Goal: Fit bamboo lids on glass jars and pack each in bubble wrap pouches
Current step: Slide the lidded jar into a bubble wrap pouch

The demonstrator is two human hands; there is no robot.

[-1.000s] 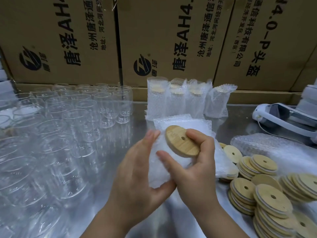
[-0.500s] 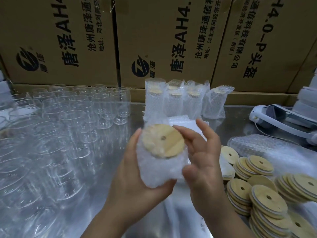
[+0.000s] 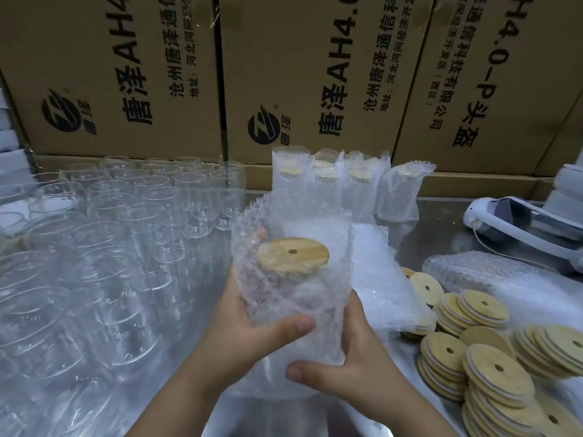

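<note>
Holding a lidded glass jar [image 3: 284, 304] inside a bubble wrap pouch [image 3: 318, 222] above the bench [image 3: 441, 222], with both grips closed round it.

Crowded at the left, empty glass jars [image 3: 104, 234] are stood rim to rim, smooth, thin-walled and hard, so several could be toppled or chipped by a careless elbow. The left hand [image 3: 249, 332] is curled round the pouch's side, thumb pressed across the front; the film is slick and cushioned, and a slip is judged likely if the squeeze is eased. The round bamboo lid [image 3: 292, 255], matt and grained with a small hole, could be dislodged; whether it is fully seated cannot be told. The right hand [image 3: 350, 370] is wrapped round the pouch's bottom. At the right, stacked bamboo lids [image 3: 495, 376] lean and could be scattered.
</note>
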